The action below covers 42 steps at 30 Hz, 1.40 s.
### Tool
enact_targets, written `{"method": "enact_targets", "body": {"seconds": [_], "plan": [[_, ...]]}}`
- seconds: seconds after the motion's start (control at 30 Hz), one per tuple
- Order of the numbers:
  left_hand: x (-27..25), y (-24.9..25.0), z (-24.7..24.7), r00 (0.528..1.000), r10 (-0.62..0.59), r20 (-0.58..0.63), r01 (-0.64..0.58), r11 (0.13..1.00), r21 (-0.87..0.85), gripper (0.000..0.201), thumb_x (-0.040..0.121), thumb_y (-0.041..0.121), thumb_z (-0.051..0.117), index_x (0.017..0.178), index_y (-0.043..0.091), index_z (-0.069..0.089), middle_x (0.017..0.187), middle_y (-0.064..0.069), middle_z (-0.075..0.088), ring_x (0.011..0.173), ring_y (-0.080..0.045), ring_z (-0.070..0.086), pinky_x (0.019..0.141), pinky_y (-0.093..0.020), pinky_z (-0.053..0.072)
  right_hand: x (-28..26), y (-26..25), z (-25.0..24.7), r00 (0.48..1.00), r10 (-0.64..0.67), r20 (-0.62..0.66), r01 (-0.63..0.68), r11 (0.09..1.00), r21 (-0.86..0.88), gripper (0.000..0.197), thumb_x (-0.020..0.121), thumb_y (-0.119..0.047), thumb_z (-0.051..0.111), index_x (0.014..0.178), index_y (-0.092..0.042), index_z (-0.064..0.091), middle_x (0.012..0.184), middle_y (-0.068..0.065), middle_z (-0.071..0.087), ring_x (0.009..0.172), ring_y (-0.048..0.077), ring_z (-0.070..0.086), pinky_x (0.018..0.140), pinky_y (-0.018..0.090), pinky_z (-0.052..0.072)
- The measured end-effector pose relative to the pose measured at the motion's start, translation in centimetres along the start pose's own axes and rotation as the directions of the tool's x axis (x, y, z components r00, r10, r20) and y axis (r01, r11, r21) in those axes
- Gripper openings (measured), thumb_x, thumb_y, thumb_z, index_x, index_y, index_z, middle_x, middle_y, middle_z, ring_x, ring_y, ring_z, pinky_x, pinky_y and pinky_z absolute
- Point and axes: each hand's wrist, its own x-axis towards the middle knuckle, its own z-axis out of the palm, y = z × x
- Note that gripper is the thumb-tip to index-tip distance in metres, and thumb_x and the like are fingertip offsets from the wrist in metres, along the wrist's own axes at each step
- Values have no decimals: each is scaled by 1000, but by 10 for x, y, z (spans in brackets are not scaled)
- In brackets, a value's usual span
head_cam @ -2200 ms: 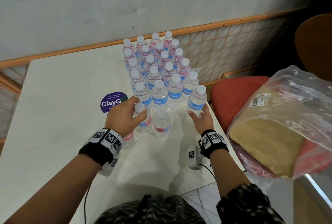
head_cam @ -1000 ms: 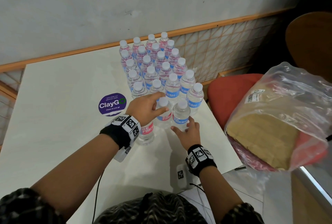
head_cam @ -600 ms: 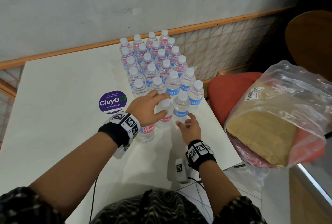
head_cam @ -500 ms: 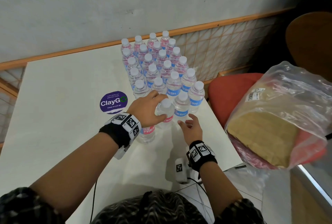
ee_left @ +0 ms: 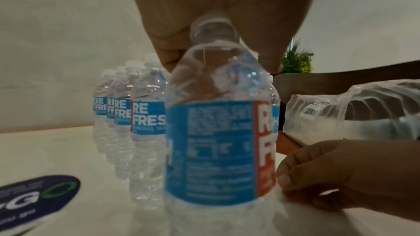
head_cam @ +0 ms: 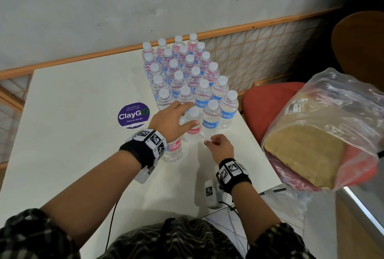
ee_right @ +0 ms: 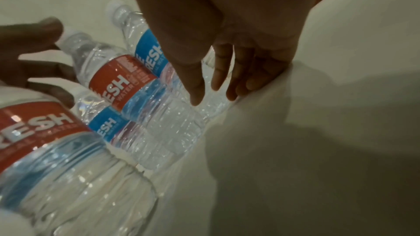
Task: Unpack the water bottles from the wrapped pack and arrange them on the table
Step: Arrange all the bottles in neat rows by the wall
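Several upright water bottles (head_cam: 182, 67) stand in tight rows on the white table (head_cam: 72, 134), running back to the wall. At the front of the block stands a red-labelled bottle (head_cam: 194, 127) (ee_right: 120, 78). My left hand (head_cam: 188, 116) reaches over it, thumb and fingers spread around its neck just below the cap. Another bottle (head_cam: 173, 150) (ee_left: 218, 141) stands alone under my left wrist. My right hand (head_cam: 209, 141) (ee_right: 213, 94) hovers low beside the base of a blue-labelled bottle (head_cam: 212, 121), fingers relaxed and holding nothing.
A round purple ClayGo sticker (head_cam: 134, 115) lies left of the bottles. Right of the table edge, a red chair (head_cam: 268, 100) carries crumpled clear plastic wrap (head_cam: 332, 96) with a brown cardboard sheet inside. A brown chair back (head_cam: 361, 42) stands behind it.
My left hand carried the red-labelled bottle up to the front of the block, and its fingers have now loosened. My right hand slid the blue-labelled bottle into the front row, let go and drew back.
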Motion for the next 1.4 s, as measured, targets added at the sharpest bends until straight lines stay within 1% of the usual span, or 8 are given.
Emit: {"method": "enact_targets", "body": {"seconds": [0.27,0.43,0.8,0.93,1.1,1.17,1.27,1.4], "plan": [[-5,-13,-9,988,110,106,-95,986,-134,42,91,47,48,133,41,46,97,12,54,80,-9,58,81,-35,52,-16,-12,4,972,-110,207,123,991,-53,45,80,-30,73,119,-21,54,103,3,65,93,19,62,81,29,51],[-14,-15,-9,981,142,132,-113,972,-206,40,82,58,59,119,45,55,115,20,56,84,-1,63,80,-34,54,-27,-17,19,951,-173,258,204,974,-96,72,84,-31,69,144,-29,28,112,7,62,89,15,59,85,26,47],[-24,-22,-21,956,78,283,-73,997,-30,57,75,67,60,125,41,55,116,16,64,102,-8,61,90,-36,51,-36,-24,27,913,-356,198,375,925,-63,73,71,-24,78,133,-32,40,128,-5,56,114,17,57,94,32,48],[-31,-22,-28,980,-70,185,27,974,226,86,67,85,46,138,37,40,137,10,50,125,-18,50,96,-38,45,-40,-31,18,949,-298,104,315,923,-220,70,67,-44,79,124,-24,43,113,0,65,103,25,62,84,34,50],[-37,-34,-35,937,-316,147,227,873,431,79,73,82,41,112,15,54,107,-7,64,100,-26,61,73,-34,47,-45,-23,19,959,-280,52,284,954,-93,73,65,-42,82,120,-19,41,114,3,64,104,27,61,86,37,51],[-39,-37,-35,945,-269,185,174,894,414,68,77,75,47,102,13,56,101,-9,64,94,-26,60,70,-33,46,-48,-21,27,956,-284,68,289,955,-70,74,65,-38,83,120,-18,38,112,2,63,103,26,62,85,36,51],[-45,-37,-36,961,-20,276,-79,936,344,55,79,58,61,117,19,54,111,-4,61,99,-25,57,72,-31,43,-49,-20,40,947,-320,36,321,946,-40,86,62,-41,85,130,-23,36,121,-3,52,107,16,54,90,29,44],[-59,-46,-27,913,293,284,-352,917,188,57,83,31,66,135,24,44,132,2,47,113,-24,48,93,-39,43,-48,-6,51,945,-319,68,326,932,-157,85,67,-31,83,137,-14,37,128,4,46,111,21,46,92,24,39]]}}
